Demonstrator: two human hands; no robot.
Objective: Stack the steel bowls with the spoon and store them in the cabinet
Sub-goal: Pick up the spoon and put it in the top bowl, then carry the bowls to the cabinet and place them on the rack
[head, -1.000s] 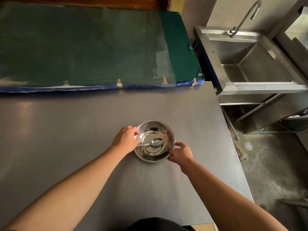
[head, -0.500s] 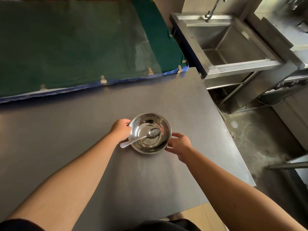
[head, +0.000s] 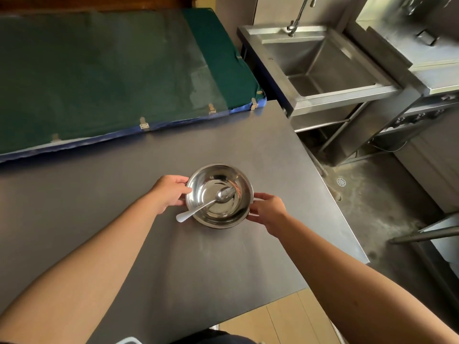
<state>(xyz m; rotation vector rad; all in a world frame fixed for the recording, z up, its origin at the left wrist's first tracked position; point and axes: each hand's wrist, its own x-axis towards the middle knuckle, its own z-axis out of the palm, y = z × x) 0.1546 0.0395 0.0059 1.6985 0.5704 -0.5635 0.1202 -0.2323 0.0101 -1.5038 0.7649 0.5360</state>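
Shiny steel bowls [head: 224,177], nested into one stack, sit on the grey steel table [head: 124,194]. A metal spoon [head: 208,203] lies in the top bowl, its head inside and its handle sticking out over the left front rim. My left hand [head: 171,194] grips the stack's left rim. My right hand [head: 269,209] holds the right rim with its fingers curled at the edge. I cannot tell whether the stack rests on the table or is just off it. No cabinet shows in the head view.
A green padded mat [head: 111,70] with a blue edge covers the far side of the table. A steel sink [head: 320,60] with a tap stands at the right rear, more steel units [head: 427,78] beyond. The table's right edge drops to a concrete floor with a drain [head: 341,181].
The spoon's handle now sticks out over the bowl's left front rim. My right hand has closed onto the right rim. The camera has swung toward the sink.
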